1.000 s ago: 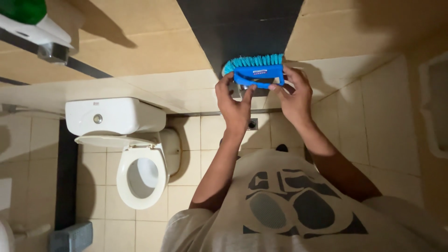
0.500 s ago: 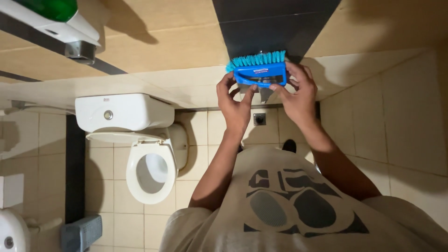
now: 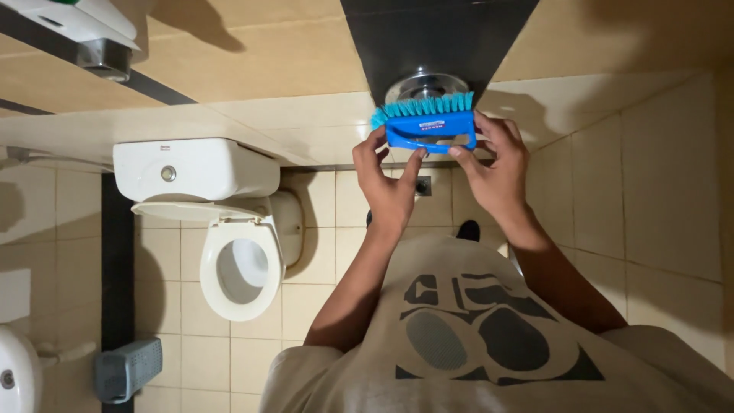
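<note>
Both my hands hold a blue scrub brush point(image 3: 428, 125) with teal bristles pointing away from me, up in front of my chest. My left hand point(image 3: 388, 187) grips the brush's left end with fingers and thumb. My right hand point(image 3: 495, 170) grips its right end and handle. Just beyond the bristles is a round metal fitting point(image 3: 426, 82) set in a dark tiled strip point(image 3: 436, 38). I cannot tell whether the bristles touch it. My forearms and light printed shirt point(image 3: 489, 344) fill the lower right.
A white toilet point(image 3: 229, 260) with its lid up and a cistern point(image 3: 195, 170) stands at the left on beige tiles. A grey bin point(image 3: 128, 369) and a white basin edge point(image 3: 15, 375) are at the lower left. A wall dispenser point(image 3: 76, 27) hangs at the top left.
The brush stays in both hands at about the same spot. The view has shifted, so the toilet sits further right and the round metal fitting now shows behind the bristles.
</note>
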